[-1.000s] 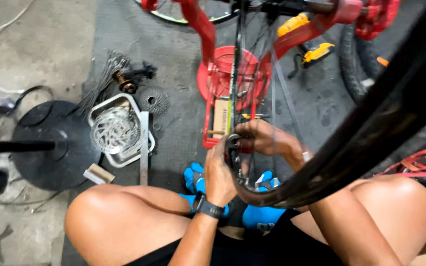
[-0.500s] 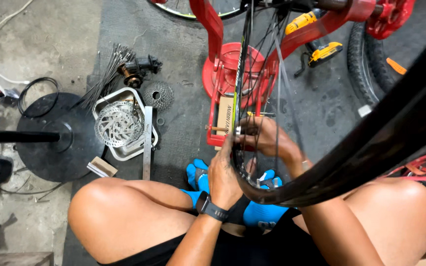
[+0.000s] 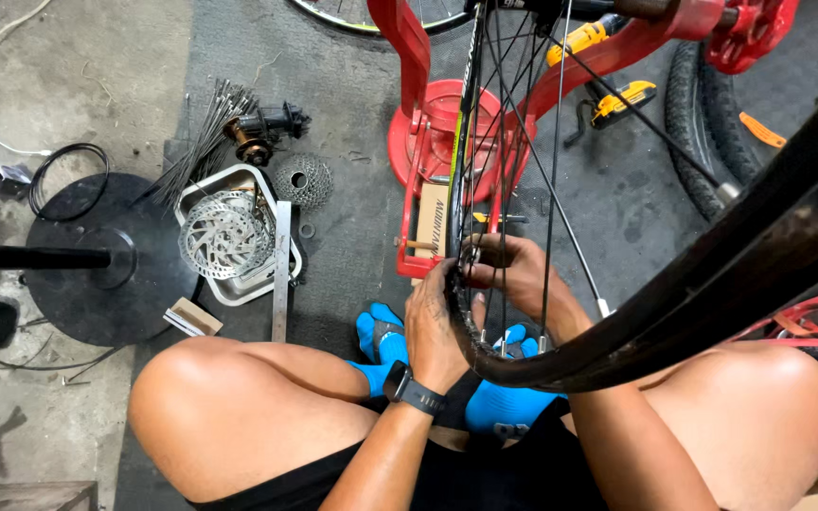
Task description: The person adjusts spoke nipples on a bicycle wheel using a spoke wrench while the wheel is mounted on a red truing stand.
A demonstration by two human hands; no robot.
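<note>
I sit cross-legged on the floor with a black bicycle wheel rim [image 3: 674, 293] standing in a red truing stand [image 3: 428, 123] in front of me. My left hand [image 3: 433, 326], with a dark watch on its wrist, grips the rim's lower edge from the left. My right hand [image 3: 518, 274] reaches through the thin spokes [image 3: 546, 170] and pinches something small at the rim; what it holds is hidden by the fingers. Blue socks [image 3: 381, 345] show below both hands.
A white tray with a brake disc [image 3: 224, 237] lies left, by a metal ruler [image 3: 281, 274], a cassette [image 3: 302, 182], a hub [image 3: 262, 128] and loose spokes. A black round stand base [image 3: 97, 265] sits far left. A yellow drill [image 3: 617, 99] and a tyre [image 3: 702, 123] lie at the back right.
The view shifted slightly, so the floor items sit lower and to the right in frame. Both hands stayed at the same spot on the rim with small finger movements.
</note>
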